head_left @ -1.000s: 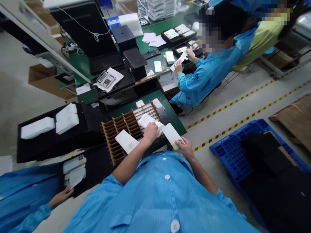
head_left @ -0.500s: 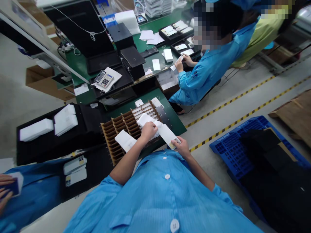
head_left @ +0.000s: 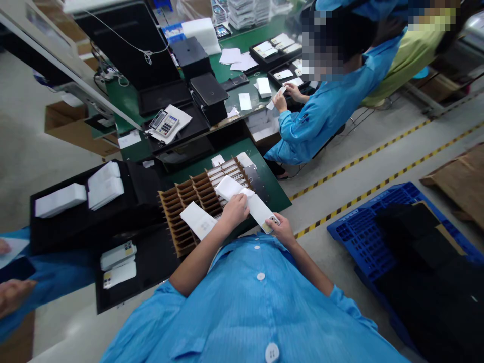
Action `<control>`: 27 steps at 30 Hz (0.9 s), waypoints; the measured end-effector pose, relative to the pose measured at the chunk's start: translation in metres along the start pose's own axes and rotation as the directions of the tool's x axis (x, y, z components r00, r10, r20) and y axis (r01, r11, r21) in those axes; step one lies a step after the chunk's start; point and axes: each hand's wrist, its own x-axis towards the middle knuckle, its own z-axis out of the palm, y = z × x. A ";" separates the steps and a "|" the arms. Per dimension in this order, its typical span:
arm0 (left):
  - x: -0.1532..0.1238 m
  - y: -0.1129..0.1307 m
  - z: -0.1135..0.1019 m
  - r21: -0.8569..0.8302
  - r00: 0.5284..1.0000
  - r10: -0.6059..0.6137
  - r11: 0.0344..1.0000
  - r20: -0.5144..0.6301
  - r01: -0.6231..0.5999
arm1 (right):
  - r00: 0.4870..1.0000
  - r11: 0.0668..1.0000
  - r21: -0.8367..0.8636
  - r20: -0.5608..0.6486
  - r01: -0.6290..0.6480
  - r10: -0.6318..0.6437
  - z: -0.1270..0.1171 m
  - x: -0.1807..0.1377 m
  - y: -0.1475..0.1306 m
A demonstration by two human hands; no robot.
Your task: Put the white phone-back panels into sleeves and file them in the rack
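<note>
My right hand (head_left: 282,228) grips the lower end of a white phone (head_left: 259,212), next to its camera lenses. The phone's far end meets a thin white sleeve (head_left: 228,187). My left hand (head_left: 236,208) is closed in a pinch on the sleeve's near edge; how far the phone reaches into it is hidden by the fingers. Beneath both hands stands a brown cardboard divider grid (head_left: 177,214), with thin white items filling slots at its right end. Another white sleeve (head_left: 197,218) lies across the grid, left of my left forearm.
At left, a black tray (head_left: 139,277) holds two phones, below stacks of white sleeves (head_left: 60,200). A co-worker's hands (head_left: 17,297) show at the left edge. Another co-worker (head_left: 310,116) sits at the green bench (head_left: 242,38). A blue pallet (head_left: 363,227) is on the right.
My left hand has shifted slightly down and right at the sleeve's edge, and the phone's far end now sits closer against the sleeve. The left co-worker's hands have moved apart.
</note>
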 end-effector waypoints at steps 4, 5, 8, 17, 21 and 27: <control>0.000 0.003 0.000 0.033 1.000 0.020 0.999 0.016 -0.021 | 0.999 0.999 0.047 -0.048 0.001 0.001 0.003 -0.003 0.001; 0.000 0.003 0.000 0.033 0.999 0.027 0.999 0.017 -0.027 | 0.998 0.999 0.048 -0.067 0.010 -0.007 0.004 -0.003 0.002; 0.000 0.004 -0.001 0.036 0.999 0.048 0.998 0.003 -0.048 | 0.998 0.998 0.062 -0.070 -0.001 0.005 0.005 -0.004 0.003; 0.001 0.006 -0.002 0.064 0.995 0.092 0.994 0.027 -0.094 | 0.995 0.992 0.099 0.070 -0.083 0.076 0.009 0.013 0.002; 0.005 0.012 -0.001 0.107 0.998 0.040 0.993 0.047 -0.045 | 0.993 0.992 0.099 0.095 -0.083 0.074 0.018 0.027 -0.002; 0.018 0.018 -0.005 0.157 0.996 -0.038 0.987 0.078 0.025 | 0.934 0.976 0.135 0.337 -0.171 0.117 0.011 0.032 -0.002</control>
